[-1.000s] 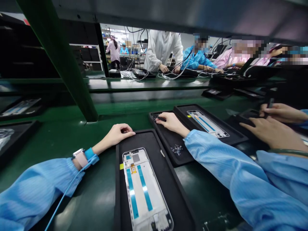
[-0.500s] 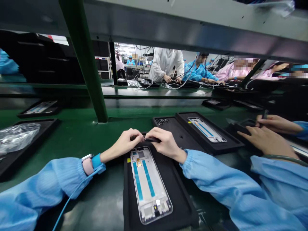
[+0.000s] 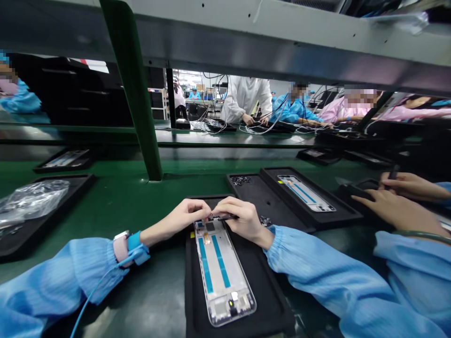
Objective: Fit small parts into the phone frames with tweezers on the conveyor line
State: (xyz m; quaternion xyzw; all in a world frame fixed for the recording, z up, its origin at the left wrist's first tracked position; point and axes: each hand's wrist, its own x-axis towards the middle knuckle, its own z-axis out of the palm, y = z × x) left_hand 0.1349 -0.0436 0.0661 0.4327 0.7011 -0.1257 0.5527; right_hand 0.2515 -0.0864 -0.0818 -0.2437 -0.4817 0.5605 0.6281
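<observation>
Right hand (image 3: 243, 219) grasps a slim dark tool (image 3: 229, 217); left hand (image 3: 185, 216) meets it, fingertips bunched, at the 12 o'clock end of a phone frame (image 3: 227, 277).

Clock centred on frame, 12 away from wearer: frame lies in a black tray (image 3: 273, 312), long axis roughly 11 to 5, two blue strips along its middle; whether left fingers pinch any part, cannot tell. Second tray (image 3: 252, 192) at 1 o'clock, small dark parts (image 3: 241, 180) in its far left corner. Between 1 and 2, third tray (image 3: 338, 218) with another phone frame (image 3: 310, 196). At 10, clear plastic bag (image 3: 38, 199) on a black tray (image 3: 75, 195). Green post (image 3: 141, 117) at 11. Toward 2, co-worker's hands (image 3: 401, 209), one gripping a dark pen-like tool (image 3: 392, 172).
</observation>
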